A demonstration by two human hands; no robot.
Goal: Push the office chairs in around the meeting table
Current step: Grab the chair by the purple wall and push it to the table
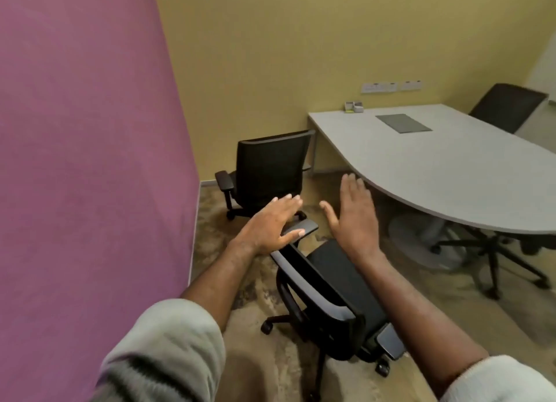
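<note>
The nearest office chair (331, 293), black with a mesh back and grey-edged armrests, stands on the patterned carpet (240, 305) just below the person's outstretched arms, its seat turned toward the curved edge of the meeting tabletop (436, 166) but still clear of it. The left hand (270, 224) hovers over the chair's left armrest (301, 228), palm down, fingers spread wide; whether the thumb touches the pad I cannot tell. The right hand (355, 218) is held above the seat, fingers straight and together, thumb out, its grip wide and holding nothing. Both forearms are bare, with pale knitted sleeves pushed up.

A second black chair (270, 169) stands further off by the yellow wall (301, 40), near the tabletop's straight end, its back facing us. A third chair's star base (493, 251) shows under the tabletop on the right, and a fourth chair (508, 106) sits at the far side.

On the grey tabletop lie a dark flat panel (403, 123) and a small holder (354, 106) close to the wall. Sockets (391, 86) line the wall above. A purple partition (84, 130) fills the left.
</note>
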